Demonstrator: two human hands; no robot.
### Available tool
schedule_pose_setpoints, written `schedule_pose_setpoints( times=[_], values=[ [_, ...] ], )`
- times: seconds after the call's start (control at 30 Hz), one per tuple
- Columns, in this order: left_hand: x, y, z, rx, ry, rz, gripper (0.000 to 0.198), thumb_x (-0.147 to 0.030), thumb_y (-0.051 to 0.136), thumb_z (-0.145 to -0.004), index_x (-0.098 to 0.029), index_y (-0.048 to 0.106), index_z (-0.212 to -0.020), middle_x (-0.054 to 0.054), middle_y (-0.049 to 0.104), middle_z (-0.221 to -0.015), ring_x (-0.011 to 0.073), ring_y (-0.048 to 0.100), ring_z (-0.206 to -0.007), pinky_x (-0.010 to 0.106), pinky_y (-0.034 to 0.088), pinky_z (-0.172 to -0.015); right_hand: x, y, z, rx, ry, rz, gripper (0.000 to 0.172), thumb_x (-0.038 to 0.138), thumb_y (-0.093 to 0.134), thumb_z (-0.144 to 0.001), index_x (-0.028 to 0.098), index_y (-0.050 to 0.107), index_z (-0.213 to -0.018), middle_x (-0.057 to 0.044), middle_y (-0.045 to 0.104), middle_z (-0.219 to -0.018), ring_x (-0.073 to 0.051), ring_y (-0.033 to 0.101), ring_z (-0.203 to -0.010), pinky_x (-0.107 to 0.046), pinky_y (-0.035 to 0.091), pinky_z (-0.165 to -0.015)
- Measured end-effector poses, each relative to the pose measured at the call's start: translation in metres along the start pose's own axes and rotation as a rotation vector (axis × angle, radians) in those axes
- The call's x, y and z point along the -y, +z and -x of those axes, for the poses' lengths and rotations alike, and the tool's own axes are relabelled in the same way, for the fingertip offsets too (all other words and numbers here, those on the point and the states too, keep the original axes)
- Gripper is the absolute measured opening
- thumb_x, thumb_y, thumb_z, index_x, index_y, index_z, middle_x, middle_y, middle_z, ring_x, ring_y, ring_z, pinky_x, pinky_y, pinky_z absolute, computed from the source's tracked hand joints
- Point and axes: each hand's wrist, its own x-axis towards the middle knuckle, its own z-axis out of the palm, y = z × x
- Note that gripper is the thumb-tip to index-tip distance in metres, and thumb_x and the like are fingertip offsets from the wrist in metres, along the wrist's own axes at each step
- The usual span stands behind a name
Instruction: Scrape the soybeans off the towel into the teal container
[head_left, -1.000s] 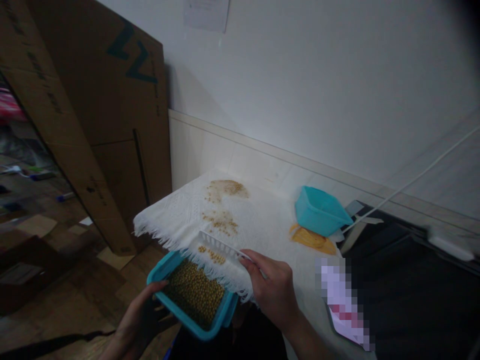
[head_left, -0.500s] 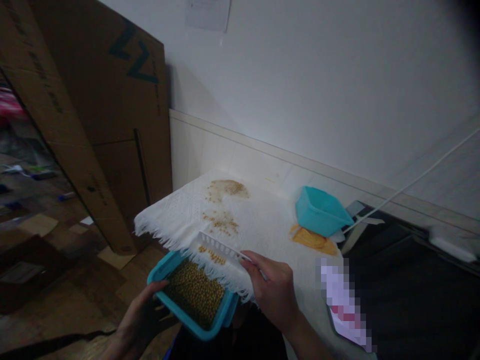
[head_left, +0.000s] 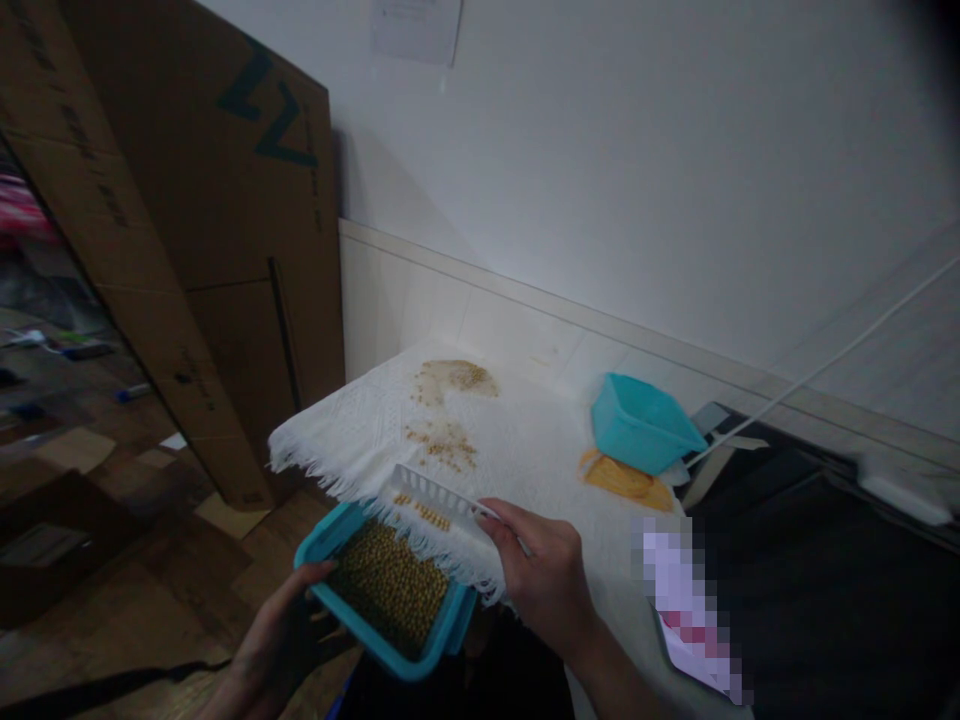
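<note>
My left hand [head_left: 281, 615] is closed on the left rim of a blue plastic basin [head_left: 360, 632], thumb over the edge. Many small yellowish beans [head_left: 394, 580] fill the basin, which sits just below the fringed edge of a white tablecloth [head_left: 525, 430]. In my right hand [head_left: 544, 575] is a white slotted plastic strip [head_left: 435, 490], pinched at its right end and standing on edge on the cloth. A short row of beans [head_left: 421, 513] lies between the strip and the fringe. Farther back on the cloth are two scattered patches of beans [head_left: 442, 443] and brownish bits [head_left: 465, 375].
An aqua plastic container [head_left: 645, 425] stands at the table's right, beside an orange cloth-like item [head_left: 626, 482]. A pale, partly pixelated packet [head_left: 694, 620] lies near the right edge. A tall cardboard box [head_left: 247, 230] stands left, and a wall [head_left: 637, 170] closes the back.
My right hand and the strip have shifted very slightly to the left, and the row of beans by the fringe has moved a little. The left hand and basin stay put.
</note>
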Motion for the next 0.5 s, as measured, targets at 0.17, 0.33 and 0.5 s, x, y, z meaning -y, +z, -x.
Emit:
schedule_pose_setpoints(
  times=[0.17,0.33,0.5],
  values=[
    [-0.001,0.002,0.002,-0.016,0.007,-0.006,0.019,-0.033,0.084,-0.081,-0.019,0.074,-0.089,0.008,0.075,-0.079,0.0279,0.072,-0.074,0.044,0.067,-0.070,0.010,-0.005,0.006,0.051,-0.078,0.018,0.028,0.018,0.054,-0.109,0.016,0.080,-0.103,-0.005,0.086,-0.084,-0.017,0.082,-0.065,-0.021,0.065,-0.062],
    [-0.003,0.001,0.003,0.002,-0.006,-0.004,0.017,-0.033,0.083,-0.082,-0.017,0.075,-0.082,0.010,0.075,-0.078,0.0282,0.072,-0.073,0.045,0.067,-0.070,0.016,-0.010,0.012,0.055,-0.088,0.030,0.029,0.019,0.051,-0.110,0.016,0.080,-0.105,-0.005,0.086,-0.085,-0.016,0.082,-0.065,-0.020,0.064,-0.063],
    [-0.002,0.005,0.007,-0.035,0.044,-0.010,0.017,-0.031,0.083,-0.081,-0.017,0.074,-0.083,0.008,0.075,-0.076,0.0274,0.073,-0.072,0.041,0.066,-0.066,0.005,-0.004,0.006,0.009,0.028,0.023,0.028,0.020,0.056,-0.107,0.016,0.083,-0.099,-0.006,0.086,-0.083,-0.019,0.083,-0.066,-0.021,0.064,-0.063]
  ],
)
